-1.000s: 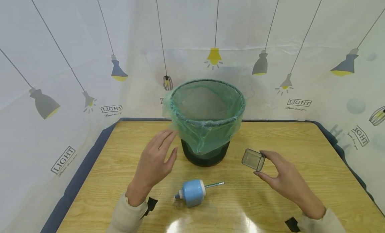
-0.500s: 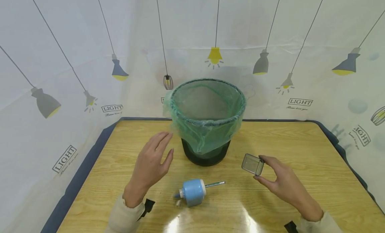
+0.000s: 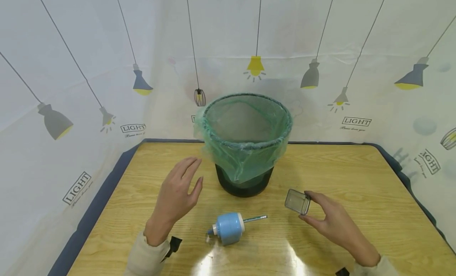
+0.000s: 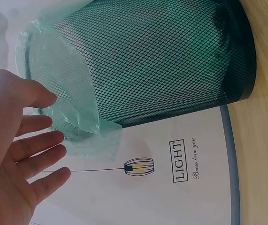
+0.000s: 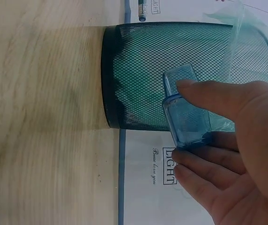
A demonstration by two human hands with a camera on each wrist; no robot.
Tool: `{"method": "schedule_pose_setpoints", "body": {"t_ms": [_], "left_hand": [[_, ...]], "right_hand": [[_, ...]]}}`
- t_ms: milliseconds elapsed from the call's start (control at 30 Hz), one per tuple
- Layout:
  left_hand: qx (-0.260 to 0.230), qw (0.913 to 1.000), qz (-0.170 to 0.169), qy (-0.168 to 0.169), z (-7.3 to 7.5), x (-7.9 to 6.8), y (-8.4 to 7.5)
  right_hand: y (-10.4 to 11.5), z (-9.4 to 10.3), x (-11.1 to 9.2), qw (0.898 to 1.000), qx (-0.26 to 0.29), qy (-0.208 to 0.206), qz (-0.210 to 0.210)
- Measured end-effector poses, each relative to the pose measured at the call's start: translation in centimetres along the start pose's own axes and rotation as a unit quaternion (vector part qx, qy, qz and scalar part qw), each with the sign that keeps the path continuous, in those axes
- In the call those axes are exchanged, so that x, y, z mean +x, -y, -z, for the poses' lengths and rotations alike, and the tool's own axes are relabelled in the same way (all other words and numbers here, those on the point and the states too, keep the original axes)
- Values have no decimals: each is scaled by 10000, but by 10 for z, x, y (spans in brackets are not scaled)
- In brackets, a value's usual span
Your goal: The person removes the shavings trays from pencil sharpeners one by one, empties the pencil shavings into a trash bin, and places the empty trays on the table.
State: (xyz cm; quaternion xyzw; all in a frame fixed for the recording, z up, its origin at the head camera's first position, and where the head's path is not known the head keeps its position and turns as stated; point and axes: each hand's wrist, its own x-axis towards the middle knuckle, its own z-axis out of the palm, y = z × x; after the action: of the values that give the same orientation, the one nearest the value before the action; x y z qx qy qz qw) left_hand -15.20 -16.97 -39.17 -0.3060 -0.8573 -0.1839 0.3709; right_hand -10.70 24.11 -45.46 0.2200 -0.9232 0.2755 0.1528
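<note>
My right hand [image 3: 336, 224] pinches a small clear plastic box [image 3: 297, 201], which looks like a sharpener's shavings drawer, between thumb and fingers above the table. In the right wrist view the box [image 5: 187, 117] is see-through and bluish, and I make out nothing inside it. My left hand [image 3: 174, 193] hovers beside the bin with relaxed fingers, holding nothing. Between the hands lies a blue crank pencil sharpener [image 3: 229, 228] with a pencil [image 3: 254, 218] sticking out on its right. Behind it stands a black mesh bin [image 3: 243, 189] lined with a green bag [image 3: 242, 161].
The wooden table [image 3: 342, 165] ends at a dark blue edge [image 3: 384, 157] along the back and sides. A white curtain [image 3: 221, 26] printed with hanging lamps encloses it. The bin stands near the back edge, and its bag hangs loosely over the rim.
My right hand has come down and slightly left with the clear box, nearer to me. My left hand has drawn a little left, away from the bin. Sharpener and bin have stayed put.
</note>
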Motion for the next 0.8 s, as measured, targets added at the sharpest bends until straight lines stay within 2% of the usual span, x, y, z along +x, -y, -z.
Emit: {"method": "schedule_pose_setpoints", "body": {"t_ms": [400, 800], "left_hand": [[60, 9999, 88, 100, -1, -3, 3], [94, 9997, 135, 163, -2, -6, 6]], "right_hand": [[-4, -13, -6, 9995, 138, 283, -53], [-9, -24, -11, 9982, 357, 465, 78]]}}
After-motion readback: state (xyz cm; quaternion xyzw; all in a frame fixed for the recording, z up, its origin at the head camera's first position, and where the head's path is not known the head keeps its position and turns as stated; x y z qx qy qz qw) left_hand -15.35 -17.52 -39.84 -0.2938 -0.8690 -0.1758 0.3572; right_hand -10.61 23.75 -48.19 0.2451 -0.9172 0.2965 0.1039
